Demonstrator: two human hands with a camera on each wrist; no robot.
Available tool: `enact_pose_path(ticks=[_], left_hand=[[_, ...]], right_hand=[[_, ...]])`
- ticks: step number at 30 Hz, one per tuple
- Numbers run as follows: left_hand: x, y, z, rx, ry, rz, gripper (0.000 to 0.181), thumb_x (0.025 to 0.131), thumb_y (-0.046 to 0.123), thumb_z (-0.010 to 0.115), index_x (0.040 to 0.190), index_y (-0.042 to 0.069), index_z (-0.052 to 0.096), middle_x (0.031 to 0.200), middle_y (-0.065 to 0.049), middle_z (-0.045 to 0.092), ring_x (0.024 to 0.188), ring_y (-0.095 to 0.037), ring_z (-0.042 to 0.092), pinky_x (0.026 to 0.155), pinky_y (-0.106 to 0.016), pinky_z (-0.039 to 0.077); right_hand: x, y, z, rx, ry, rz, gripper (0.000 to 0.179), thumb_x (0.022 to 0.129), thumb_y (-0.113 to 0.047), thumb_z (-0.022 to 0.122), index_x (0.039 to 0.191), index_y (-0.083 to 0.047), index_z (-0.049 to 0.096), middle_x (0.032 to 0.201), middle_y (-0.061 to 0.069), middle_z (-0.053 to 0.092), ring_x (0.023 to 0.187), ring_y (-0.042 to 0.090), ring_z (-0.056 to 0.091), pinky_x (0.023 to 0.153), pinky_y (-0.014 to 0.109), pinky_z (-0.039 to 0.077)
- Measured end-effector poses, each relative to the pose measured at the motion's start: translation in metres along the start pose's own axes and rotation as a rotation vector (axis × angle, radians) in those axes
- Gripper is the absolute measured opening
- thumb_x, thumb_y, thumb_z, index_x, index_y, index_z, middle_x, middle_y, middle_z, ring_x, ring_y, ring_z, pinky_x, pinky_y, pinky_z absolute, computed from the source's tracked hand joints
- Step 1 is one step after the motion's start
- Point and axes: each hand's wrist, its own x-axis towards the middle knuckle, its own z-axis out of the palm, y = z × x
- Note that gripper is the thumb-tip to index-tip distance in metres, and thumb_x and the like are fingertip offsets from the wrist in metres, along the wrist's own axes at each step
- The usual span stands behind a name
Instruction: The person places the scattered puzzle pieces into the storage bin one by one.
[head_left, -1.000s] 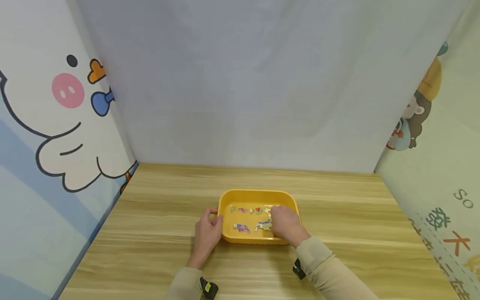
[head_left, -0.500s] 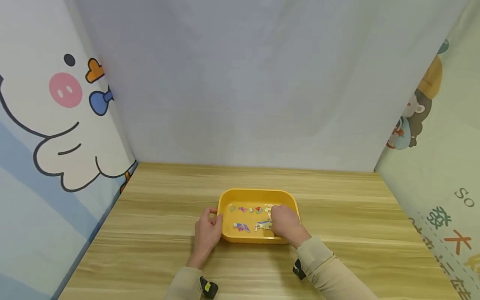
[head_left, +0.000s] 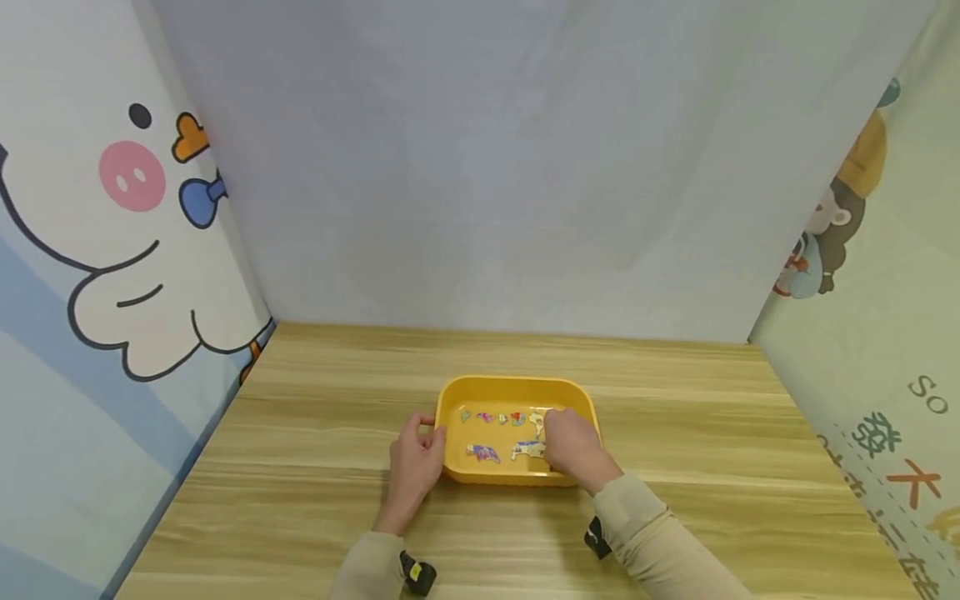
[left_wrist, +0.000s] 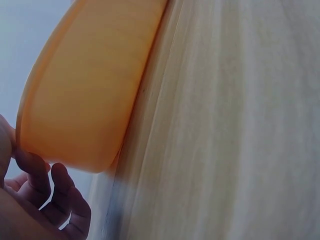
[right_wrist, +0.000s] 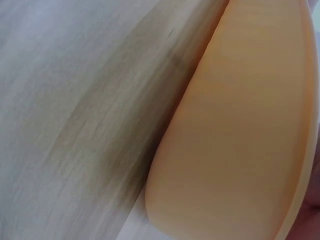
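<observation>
In the head view, a shallow yellow plastic tray [head_left: 495, 479] stands on the table. My left hand [head_left: 415, 467] grips its left side, thumb at the rim; the left wrist view shows the fingers curled at the tray's outer wall [left_wrist: 95, 95]. My right hand [head_left: 573, 446] reaches over the front wall into the tray's right part. Its fingertips are hidden, so whether they pinch anything is unclear. Beside them lie a pale piece [head_left: 536, 419] and a white-and-blue flat cut-out [head_left: 528, 450]. A purple cut-out [head_left: 483, 452] lies further left.
A row of smaller coloured cut-outs, among them a red-and-blue one [head_left: 518, 418], lies along the tray's back half. The wood-grain table [head_left: 337, 400] meets a plain grey cloth [head_left: 487, 208] behind. Printed cloths hang at left [head_left: 135, 250] and right [head_left: 862, 350].
My right hand has shifted very slightly to the right inside the tray. My left hand keeps its grip, and the pieces in sight lie in the same layout.
</observation>
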Motion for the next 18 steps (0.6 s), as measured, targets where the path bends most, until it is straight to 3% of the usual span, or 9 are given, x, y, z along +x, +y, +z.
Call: enact_pose_path(ticks=[7,10,12,13,14,18], left_hand=[[0.000,0.002,0.001,0.007,-0.011,-0.010,0.016,0.092,0.013,0.060,0.104,0.002,0.058,0.051,0.002,0.045,0.041,-0.010,0.040,0.039,-0.024,0.032],[0.000,0.003,0.001,0.011,-0.014,-0.025,0.016,0.093,0.013,0.059,0.105,0.002,0.057,0.052,0.001,0.046,0.042,-0.011,0.040,0.039,-0.025,0.032],[-0.001,0.003,0.000,0.008,-0.015,-0.033,0.017,0.093,0.014,0.059,0.105,0.002,0.057,0.052,0.001,0.046,0.043,-0.011,0.041,0.040,-0.025,0.033],[-0.001,0.004,0.000,0.006,-0.016,-0.033,0.017,0.093,0.014,0.059,0.106,0.002,0.057,0.052,0.001,0.046,0.043,-0.011,0.041,0.040,-0.025,0.033],[-0.001,0.004,0.000,0.004,-0.017,-0.034,0.018,0.093,0.014,0.059,0.106,0.002,0.057,0.053,0.001,0.046,0.043,-0.011,0.041,0.040,-0.025,0.033],[-0.001,0.005,0.000,0.005,-0.018,-0.033,0.019,0.093,0.014,0.059,0.106,0.001,0.057,0.052,0.001,0.047,0.043,-0.011,0.041,0.040,-0.025,0.034]], right_hand=[[-0.003,0.004,-0.004,0.098,-0.020,0.020,0.026,0.065,0.007,0.063,0.058,-0.011,0.045,0.051,-0.002,0.034,0.048,0.013,0.031,0.042,0.026,0.028],[-0.006,0.004,-0.011,0.131,0.018,0.004,0.008,0.067,0.005,0.066,0.066,-0.001,0.060,0.061,0.004,0.054,0.054,0.014,0.044,0.048,0.027,0.041],[-0.008,0.004,-0.018,0.149,0.049,-0.012,0.010,0.069,0.004,0.069,0.079,0.005,0.068,0.077,0.012,0.065,0.066,0.021,0.058,0.060,0.033,0.051],[-0.009,0.004,-0.022,0.152,0.061,-0.013,0.017,0.071,0.002,0.071,0.087,0.007,0.070,0.087,0.017,0.068,0.076,0.026,0.062,0.068,0.037,0.053],[-0.010,0.005,-0.026,0.160,0.076,-0.020,0.010,0.072,0.001,0.071,0.081,0.006,0.069,0.080,0.014,0.067,0.072,0.023,0.062,0.064,0.035,0.052],[-0.013,0.012,-0.040,0.195,0.129,-0.014,0.013,0.076,-0.005,0.075,0.084,0.005,0.071,0.083,0.013,0.068,0.078,0.026,0.063,0.067,0.037,0.052]])
